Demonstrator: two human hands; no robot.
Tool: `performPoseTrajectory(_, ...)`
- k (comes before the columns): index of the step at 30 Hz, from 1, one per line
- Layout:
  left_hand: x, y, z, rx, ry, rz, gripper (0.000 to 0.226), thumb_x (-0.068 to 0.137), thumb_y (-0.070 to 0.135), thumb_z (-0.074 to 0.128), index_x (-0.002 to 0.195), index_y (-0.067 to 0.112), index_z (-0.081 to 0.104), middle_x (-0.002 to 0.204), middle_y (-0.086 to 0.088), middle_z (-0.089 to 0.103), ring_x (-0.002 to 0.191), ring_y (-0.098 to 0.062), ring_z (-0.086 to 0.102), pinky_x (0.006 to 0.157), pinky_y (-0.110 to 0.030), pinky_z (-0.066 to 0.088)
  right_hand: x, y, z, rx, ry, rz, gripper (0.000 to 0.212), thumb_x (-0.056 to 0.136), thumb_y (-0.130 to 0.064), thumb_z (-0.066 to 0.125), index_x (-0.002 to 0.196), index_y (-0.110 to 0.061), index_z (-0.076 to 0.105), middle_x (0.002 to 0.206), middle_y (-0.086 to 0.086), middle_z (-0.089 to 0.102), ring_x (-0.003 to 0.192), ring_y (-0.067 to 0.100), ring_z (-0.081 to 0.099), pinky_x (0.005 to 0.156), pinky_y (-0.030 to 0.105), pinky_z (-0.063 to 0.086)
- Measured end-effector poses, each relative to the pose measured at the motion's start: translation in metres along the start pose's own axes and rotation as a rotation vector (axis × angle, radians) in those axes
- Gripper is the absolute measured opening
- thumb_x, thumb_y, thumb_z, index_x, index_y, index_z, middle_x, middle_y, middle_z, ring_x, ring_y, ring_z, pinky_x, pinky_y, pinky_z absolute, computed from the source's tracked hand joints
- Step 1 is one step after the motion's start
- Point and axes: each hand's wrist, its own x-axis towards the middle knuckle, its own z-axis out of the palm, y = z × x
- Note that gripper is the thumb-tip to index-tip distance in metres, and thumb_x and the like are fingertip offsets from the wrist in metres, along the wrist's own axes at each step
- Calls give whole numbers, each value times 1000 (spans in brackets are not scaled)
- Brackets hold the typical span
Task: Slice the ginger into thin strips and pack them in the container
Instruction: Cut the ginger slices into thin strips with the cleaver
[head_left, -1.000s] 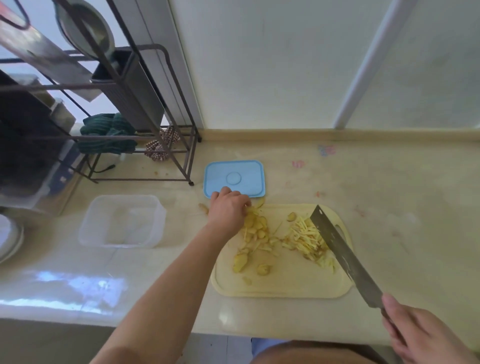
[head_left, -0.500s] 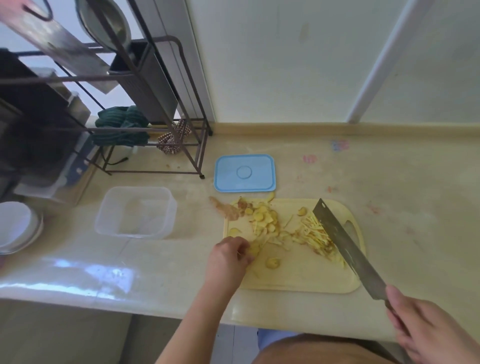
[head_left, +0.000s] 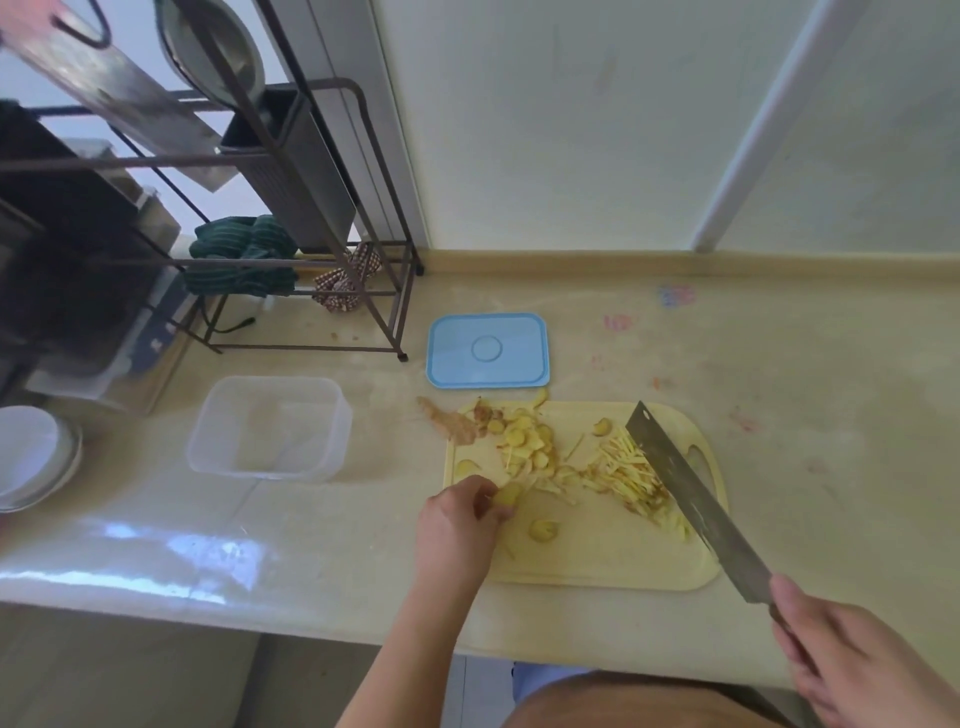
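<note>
Ginger in three states on the cutting board (head_left: 597, 561): round ginger slices (head_left: 524, 441) heaped at the far left, a pile of cut ginger strips (head_left: 626, 475) at the right, and one loose slice (head_left: 543, 530) lying near the middle. A knobbly ginger offcut (head_left: 449, 423) lies across the board's far left corner, partly on the worktop (head_left: 805, 415). My left hand (head_left: 460, 519) pinches a single slice at the near left of the board, its grip narrow, fingertips closed on the piece. My right hand (head_left: 857, 670) holds the handle of the cleaver (head_left: 691, 493), fingers wrapped round it; the blade slants over the right side of the board, its tip just beside the strip pile. I cannot tell whether the edge touches the board.

I judge the slices light, thin, stiff but brittle, and damp enough to slip; they are best taken by the rim between thumb and fingertips, then stacked flat for cutting. The strips look fine and loose, better gathered in a bunch than picked singly.

The clear container (head_left: 270, 426) stands open on the worktop, well to the left of the board, with no strips visible in it. Its blue lid (head_left: 488, 351) lies flat just beyond the board's far edge. A metal rack (head_left: 311, 208) stands at the far left.
</note>
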Motion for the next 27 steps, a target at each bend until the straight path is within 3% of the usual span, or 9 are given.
performPoseTrajectory(4,6,0,3,171,14,105,23,84,31,77,103,19,77,94,0,67,87,-24,63,78,-35,51,-2,1,1,28,-5,10,97,27,-101,49,58,-9,44,53,10,24,41,15,21,40,18,19)
performPoseTrajectory(8,2,7,7,292,-42,90,22,87,36,72,105,22,73,100,4,67,96,-20,58,82,-31,47,-3,2,0,27,-20,12,97,27,-101,47,59,-10,43,53,9,25,42,15,21,42,19,18)
performPoseTrajectory(12,-7,8,10,264,16,149,20,88,33,71,105,24,74,99,5,69,97,-21,57,81,-31,43,-5,2,0,39,-36,19,98,26,-101,48,60,-9,43,53,10,25,42,15,20,42,20,17)
performPoseTrajectory(15,-14,12,11,157,-178,193,25,86,37,74,109,26,73,108,8,66,104,-15,53,87,-26,41,-5,2,0,46,-45,30,98,26,-101,49,61,-9,43,54,10,25,42,14,20,43,20,17)
performPoseTrajectory(18,-20,20,18,308,-329,328,28,87,40,71,112,28,73,126,13,56,117,-16,45,96,-30,36,-4,2,0,2,-34,9,99,25,-102,46,60,-10,43,52,8,26,41,15,21,41,19,18)
performPoseTrajectory(24,-22,13,31,339,-233,391,22,87,27,72,105,17,76,123,2,60,110,-26,54,92,-36,41,-5,2,0,-7,-29,-9,98,26,-102,46,59,-9,43,52,8,26,40,15,23,40,18,19)
performPoseTrajectory(27,-23,16,35,372,-231,384,23,90,25,68,110,16,73,121,-1,59,110,-27,54,94,-35,40,-7,3,0,-13,-29,0,99,25,-102,46,60,-9,43,53,8,25,40,15,24,40,19,20)
